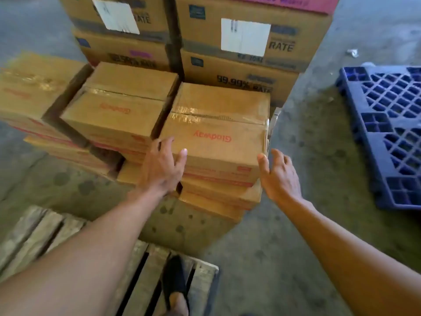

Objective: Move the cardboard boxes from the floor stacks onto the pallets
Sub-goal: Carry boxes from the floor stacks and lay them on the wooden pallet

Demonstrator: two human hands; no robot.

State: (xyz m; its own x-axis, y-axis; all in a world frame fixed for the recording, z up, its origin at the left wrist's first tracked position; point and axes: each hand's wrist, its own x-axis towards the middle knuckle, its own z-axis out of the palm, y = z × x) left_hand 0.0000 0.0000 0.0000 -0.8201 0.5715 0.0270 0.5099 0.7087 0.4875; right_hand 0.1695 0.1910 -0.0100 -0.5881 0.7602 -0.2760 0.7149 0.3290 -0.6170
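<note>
Head view, looking down at floor stacks.

- Centre of frame: top cardboard box [216, 131], taped along its seam, red "Glodway" print reading upside down. It sits on a short stack of similar boxes [218, 197] on the concrete floor [307, 247].
- Left hand [163, 166]: at the near-left corner of the top box. Fingers [168, 143] straight and spread along the box's left edge, thumb laid over the near top edge. Appears to touch; not curled round anything.
- Right hand [280, 176]: just beside the near-right corner. Fingers [276, 156] loosely spread and lightly bent, off the box's right side; thumb tip close to the corner, contact unclear. Holds nothing.
- Left of centre: second stack [120, 110] of the same boxes, close beside the first. Far left: third stack [34, 87], blurred.
- Upper frame: larger printed boxes [246, 71] with white labels, stacked behind the small ones.
- Right edge: blue plastic pallet [391, 124] with a lattice top, flat on the floor, well apart from the stacks.
- Bottom left: wooden pallet [34, 236], slatted, nothing on the visible part except a foot in a black shoe [175, 283] at its near edge.
</note>
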